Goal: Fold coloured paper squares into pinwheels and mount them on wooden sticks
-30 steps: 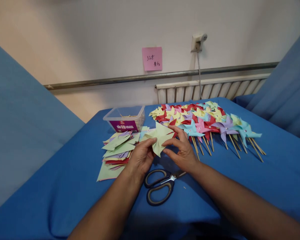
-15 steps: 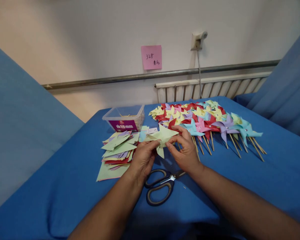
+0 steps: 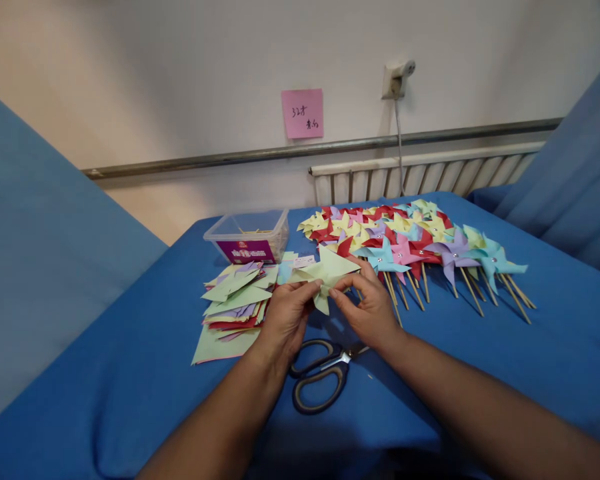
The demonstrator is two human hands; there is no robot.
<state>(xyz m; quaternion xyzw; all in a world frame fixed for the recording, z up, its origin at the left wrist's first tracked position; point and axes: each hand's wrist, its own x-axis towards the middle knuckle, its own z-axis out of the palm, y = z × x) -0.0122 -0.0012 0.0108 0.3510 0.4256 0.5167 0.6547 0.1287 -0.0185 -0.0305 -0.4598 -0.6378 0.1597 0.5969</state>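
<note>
Now folding the pale green paper point(image 3: 327, 270)

Both grips pinch it: left hand point(image 3: 286, 315), right hand point(image 3: 369, 308). I'd best keep fingertips tight at the centre, scissors point(image 3: 320, 375) lying just beneath.

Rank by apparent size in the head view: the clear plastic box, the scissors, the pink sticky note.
1. clear plastic box and scissors look about alike; the scissors lie nearer the camera, so no ranking between them.
2. pink sticky note, smallest, though farthest away.

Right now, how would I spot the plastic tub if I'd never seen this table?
Start at the pink sticky note on the wall and drop down to the blue-covered table. At its far edge, behind the stack of cut paper squares, sits the clear rectangular plastic tub, alone bearing a purple label.
</note>
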